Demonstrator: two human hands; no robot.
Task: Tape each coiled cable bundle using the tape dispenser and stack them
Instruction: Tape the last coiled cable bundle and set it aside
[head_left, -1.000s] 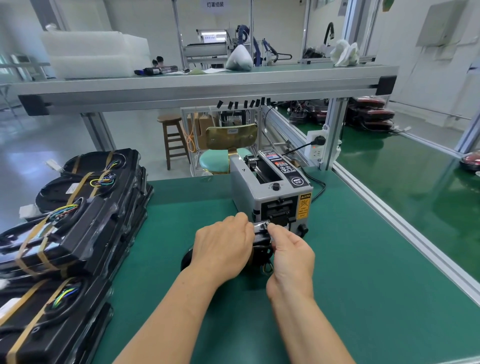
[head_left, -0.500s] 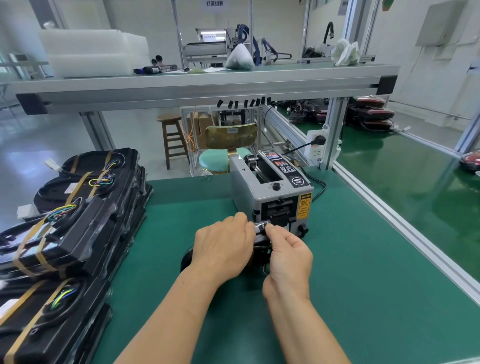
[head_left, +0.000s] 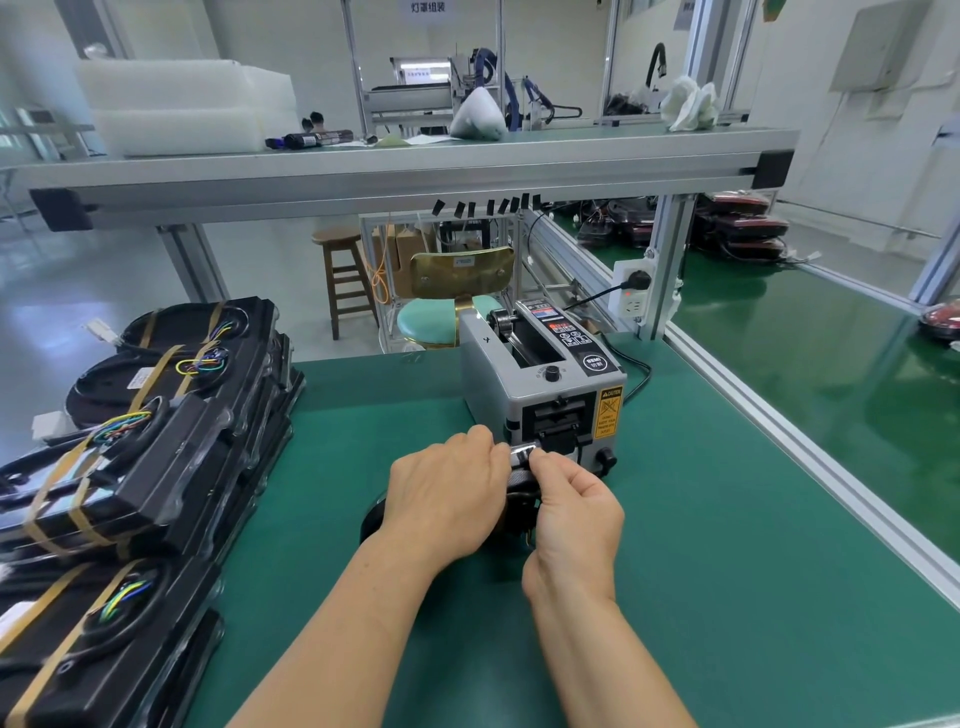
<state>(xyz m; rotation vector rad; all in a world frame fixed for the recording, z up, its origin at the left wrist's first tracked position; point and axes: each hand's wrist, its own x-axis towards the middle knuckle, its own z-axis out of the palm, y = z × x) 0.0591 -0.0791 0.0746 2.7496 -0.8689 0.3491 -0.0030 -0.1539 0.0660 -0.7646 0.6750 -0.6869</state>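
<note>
Black and coiled, the cable bundle (head_left: 517, 486) is laid flat on the green bench mat (head_left: 727, 571), directly in front of the tape dispenser (head_left: 540, 384) and almost wholly covered by the two hands. It is judged to be placed this close so that a cut strip can be carried from outlet to coil with hardly any travel.

The left hand (head_left: 447, 493) is curled over the top of the coil and grips it, so that the loops are pinned together while they are bound. The right hand (head_left: 574, 512) is closed in a pinch, with thumb and fingertips on a short glossy strip of tape (head_left: 521, 456) at the far edge of the bundle, just below the outlet. Whether the strip is already free of the dispenser cannot be told. The step in hand is judged to be the wrapping of that strip around the coil.

The dispenser is set with its outlet toward the person, and its cord is plugged into a wall socket (head_left: 631, 296) on the frame post behind. To the left, well apart from the work, taped bundles (head_left: 171, 431) banded in tan are stacked in piles. This one is presumably to be added there. Short black strips (head_left: 488, 205) are hung along the edge of the overhead shelf (head_left: 415, 161).
</note>
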